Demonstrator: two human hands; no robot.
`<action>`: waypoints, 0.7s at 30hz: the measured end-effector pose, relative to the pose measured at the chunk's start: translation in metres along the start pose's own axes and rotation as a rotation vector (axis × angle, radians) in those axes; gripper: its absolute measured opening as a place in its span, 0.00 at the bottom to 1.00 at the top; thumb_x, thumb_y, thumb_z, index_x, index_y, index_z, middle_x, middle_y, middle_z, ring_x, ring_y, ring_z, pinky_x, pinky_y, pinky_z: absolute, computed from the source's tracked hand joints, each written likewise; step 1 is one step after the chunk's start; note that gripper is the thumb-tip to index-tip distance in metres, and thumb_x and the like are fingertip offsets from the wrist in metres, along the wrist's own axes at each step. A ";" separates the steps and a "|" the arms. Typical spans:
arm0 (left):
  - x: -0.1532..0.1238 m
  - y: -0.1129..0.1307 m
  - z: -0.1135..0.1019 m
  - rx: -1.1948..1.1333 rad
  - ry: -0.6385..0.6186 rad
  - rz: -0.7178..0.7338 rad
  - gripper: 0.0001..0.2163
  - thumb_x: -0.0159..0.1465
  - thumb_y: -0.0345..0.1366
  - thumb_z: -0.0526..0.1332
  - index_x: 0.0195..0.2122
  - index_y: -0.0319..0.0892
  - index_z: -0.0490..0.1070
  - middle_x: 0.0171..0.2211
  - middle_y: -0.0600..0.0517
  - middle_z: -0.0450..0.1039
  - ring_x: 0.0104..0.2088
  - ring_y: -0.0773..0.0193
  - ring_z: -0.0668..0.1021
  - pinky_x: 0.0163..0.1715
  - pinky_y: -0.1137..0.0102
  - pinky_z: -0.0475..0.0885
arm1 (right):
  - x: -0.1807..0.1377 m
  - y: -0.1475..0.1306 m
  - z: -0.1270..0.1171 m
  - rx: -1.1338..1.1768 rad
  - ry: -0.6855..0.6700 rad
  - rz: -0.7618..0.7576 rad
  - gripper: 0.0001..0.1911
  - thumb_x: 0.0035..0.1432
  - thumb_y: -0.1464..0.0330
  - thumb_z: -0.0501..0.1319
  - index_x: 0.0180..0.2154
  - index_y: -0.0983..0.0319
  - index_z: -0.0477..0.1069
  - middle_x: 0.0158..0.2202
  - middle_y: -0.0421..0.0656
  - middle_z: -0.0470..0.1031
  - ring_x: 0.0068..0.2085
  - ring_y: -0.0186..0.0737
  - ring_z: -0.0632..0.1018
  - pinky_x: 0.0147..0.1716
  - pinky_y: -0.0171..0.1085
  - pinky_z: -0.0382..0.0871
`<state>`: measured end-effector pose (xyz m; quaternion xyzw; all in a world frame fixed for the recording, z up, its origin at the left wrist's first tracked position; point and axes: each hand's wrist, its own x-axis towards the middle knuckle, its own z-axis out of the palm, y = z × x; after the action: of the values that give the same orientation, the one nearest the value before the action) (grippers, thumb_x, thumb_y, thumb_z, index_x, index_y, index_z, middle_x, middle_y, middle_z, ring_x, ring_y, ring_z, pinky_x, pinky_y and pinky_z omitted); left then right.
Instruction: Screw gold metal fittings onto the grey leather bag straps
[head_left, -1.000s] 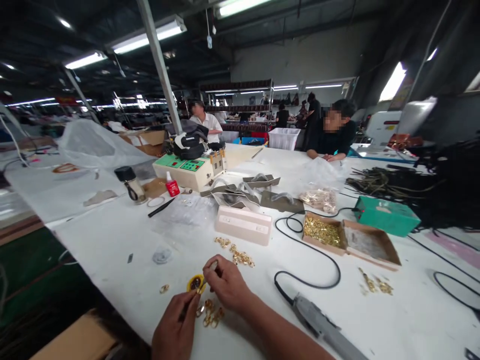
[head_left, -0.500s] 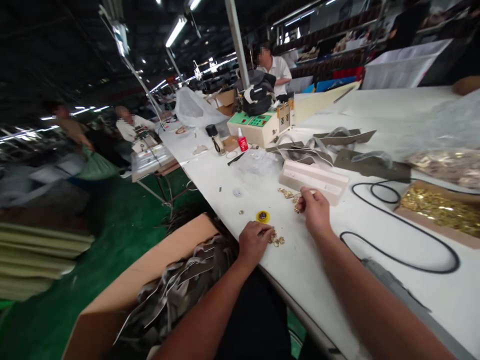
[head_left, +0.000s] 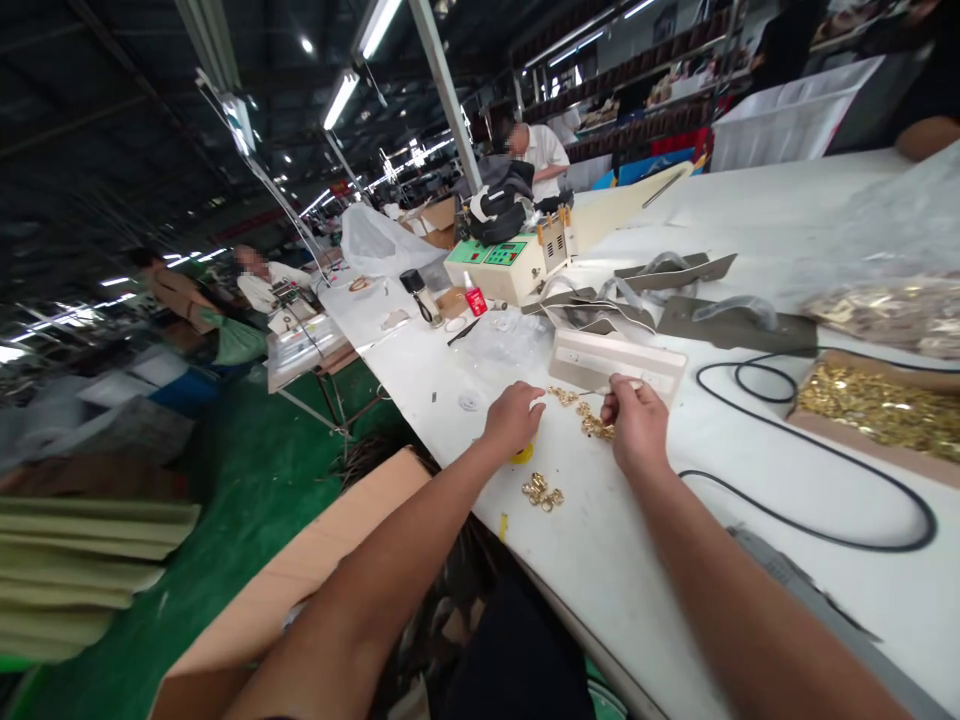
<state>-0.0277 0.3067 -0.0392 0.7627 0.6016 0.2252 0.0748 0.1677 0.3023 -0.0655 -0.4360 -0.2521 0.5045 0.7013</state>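
Observation:
My left hand (head_left: 513, 418) is over the table with thumb and finger curled close together; anything between them is too small to make out. Beneath it a yellow round dish (head_left: 523, 455) is mostly hidden. My right hand (head_left: 637, 425) pinches a thin, dark, rod-like piece (head_left: 592, 391) whose kind I cannot tell. Just left of its fingers lies a loose heap of small gold-coloured metal fittings (head_left: 594, 424), with more gold pieces (head_left: 562, 396) beyond. A separate group of gold rings (head_left: 541, 494) lies nearer the table edge. Behind my right hand rests a flat pale beige panel (head_left: 619, 362).
A cream machine (head_left: 495, 268) stands further back, near a red bottle (head_left: 474, 297) and a dark-capped container (head_left: 421, 298). Black cord (head_left: 840, 455) loops at right beside a box of gold fittings (head_left: 877, 400). A cardboard box (head_left: 300, 570) sits below the table edge. People work beyond.
My left hand has moved away from the near gold rings, forward over the yellow dish, uncovering the rings. My right hand stays near the gold heap, and a thin rod now shows at its fingers.

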 end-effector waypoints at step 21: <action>0.018 -0.041 0.004 -0.448 0.098 -0.298 0.11 0.66 0.40 0.64 0.43 0.42 0.82 0.38 0.48 0.83 0.36 0.61 0.80 0.40 0.66 0.76 | -0.026 0.009 0.009 -0.453 -0.533 0.123 0.20 0.53 0.54 0.72 0.41 0.61 0.78 0.31 0.42 0.81 0.25 0.37 0.77 0.24 0.34 0.68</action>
<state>-0.0594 0.3351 -0.0541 0.6183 0.6453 0.3758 0.2450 0.1467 0.2826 -0.0671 -0.4477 -0.5049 0.5733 0.4648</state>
